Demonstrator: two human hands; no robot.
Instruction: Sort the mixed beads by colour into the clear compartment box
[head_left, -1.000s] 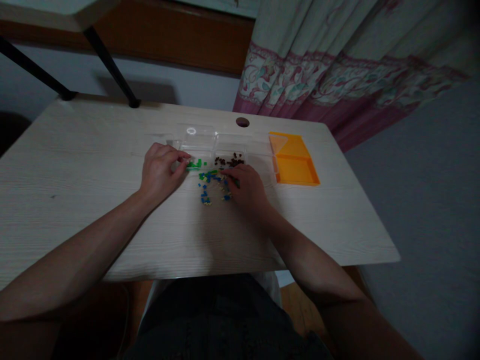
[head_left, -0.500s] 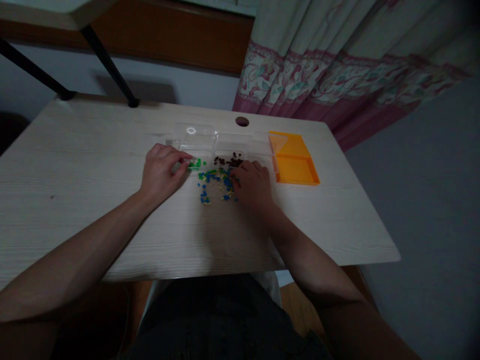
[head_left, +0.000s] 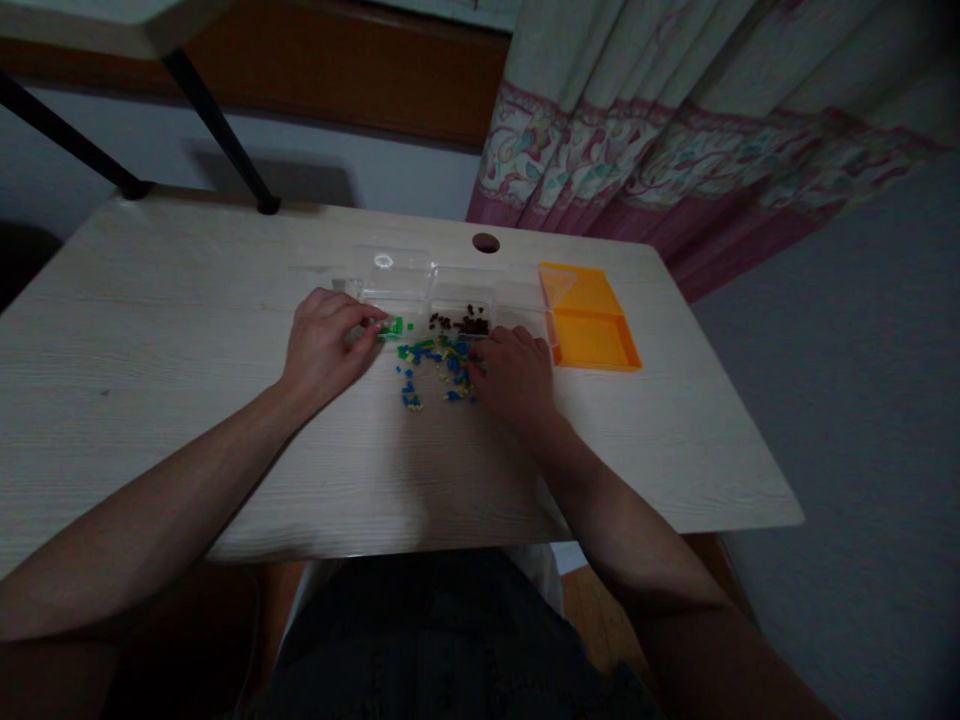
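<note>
Small blue, green and pale yellow building bricks (head_left: 453,366) lie loose on the table in front of a clear plastic box (head_left: 401,262). In the box's left compartment are green bricks (head_left: 395,327), and dark brown bricks (head_left: 472,325) fill part of the one beside it. My left hand (head_left: 324,335) is at the box's left front corner, thumb and forefinger pinched near the green bricks; what is between them is hidden. Over the right side of the loose bricks, my right hand (head_left: 517,375) has its fingers curled down, and its fingertips are partly hidden.
An open orange case (head_left: 596,340) lies right of the clear box, whose clear flap overlaps it. Behind the box is a round hole (head_left: 486,243) in the table (head_left: 637,450). Black shelf legs (head_left: 225,135) stand at the back left, and a curtain (head_left: 570,150) hangs behind.
My right hand has shifted slightly to the right, uncovering more of the dark brown bricks and the loose ones beside it. My left hand has stayed nearly still.
</note>
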